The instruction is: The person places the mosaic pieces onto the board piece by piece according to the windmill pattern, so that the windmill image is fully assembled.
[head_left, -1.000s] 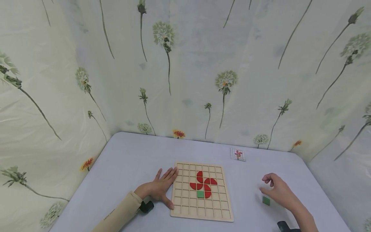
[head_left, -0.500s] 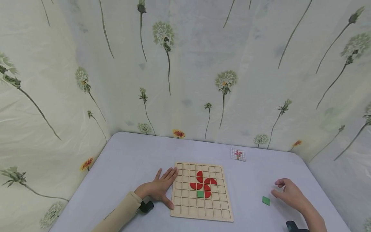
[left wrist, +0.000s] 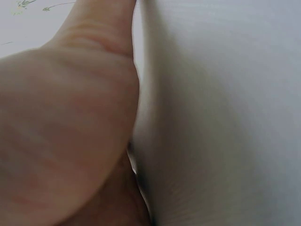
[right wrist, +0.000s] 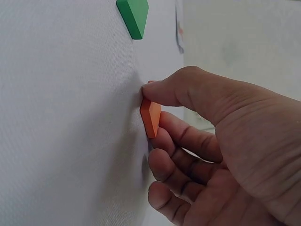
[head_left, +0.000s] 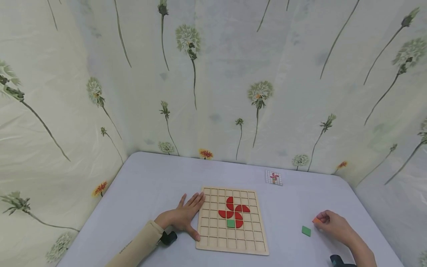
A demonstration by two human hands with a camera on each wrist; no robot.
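A wooden grid board (head_left: 213, 243) lies on the table with red quarter-round pieces (head_left: 238, 216) forming a pinwheel and a green square tile (head_left: 230, 223) set beneath them. My left hand (head_left: 182, 216) rests at the board's left edge, fingers spread and straight, its fingertips and thumb touching the rim. At the right, my right hand (head_left: 334, 225) pinches an orange square tile (right wrist: 151, 117) between thumb and fingers, close to the tabletop. Just left of that hand lies a loose green square tile (head_left: 306, 231), which also shows at the top of the right wrist view.
A small pattern card (head_left: 274, 178) printed with a similar pinwheel lies behind the board, toward the right. The white table (head_left: 160, 174) meets a flower-printed curtain (head_left: 217, 92) at its back and sides.
My right hand has moved right, away from the loose green tile, and now pinches an orange tile. The left hand and the board have stayed put.
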